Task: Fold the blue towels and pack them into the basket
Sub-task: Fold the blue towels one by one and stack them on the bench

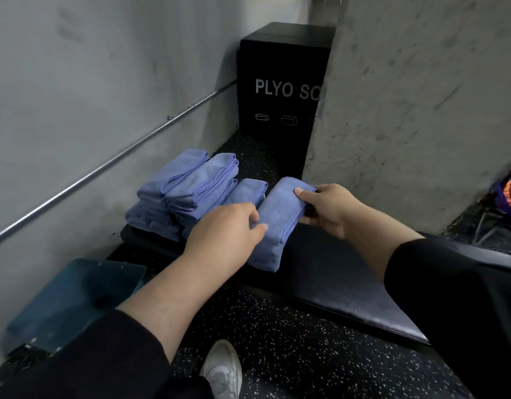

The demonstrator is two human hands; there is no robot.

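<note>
A folded blue towel (pixel 277 220) lies on the dark padded bench (pixel 349 277), long side running away from me. My left hand (pixel 228 228) grips its near left edge with curled fingers. My right hand (pixel 329 208) holds its far right end, thumb on top. To the left, a stack of several folded blue towels (pixel 191 191) sits on the bench's far end. A dark blue basket (pixel 73 298) stands on the floor at the lower left.
A black foam box (pixel 280 90) marked "PLYO SO" stands in the corner beyond the bench. A grey wall with a metal rail (pixel 104 168) runs along the left, and a concrete pillar (pixel 421 110) rises on the right. My white shoe (pixel 222 370) is on the speckled floor.
</note>
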